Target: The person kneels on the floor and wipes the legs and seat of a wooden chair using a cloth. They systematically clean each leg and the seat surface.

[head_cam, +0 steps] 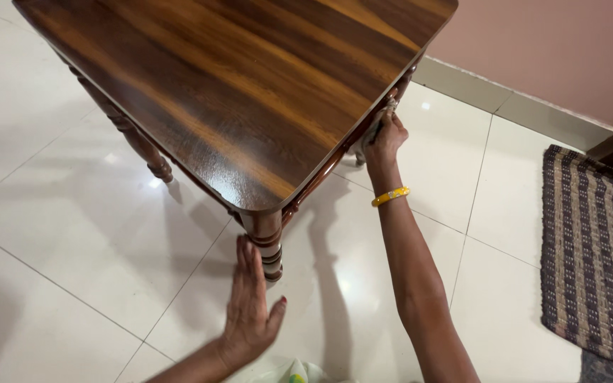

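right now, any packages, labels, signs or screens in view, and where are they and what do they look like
None in view: no package, label, sign or screen shows.
Only a glossy brown wooden table, the left hand flat on the white tiled floor by its leg, the right hand at its edge, and a striped woven rug at right.

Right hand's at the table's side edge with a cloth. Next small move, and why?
Probably slide the right hand and its cloth along the table edge toward the near leg; that rail lies between them, and the left hand rests flat beside the leg.
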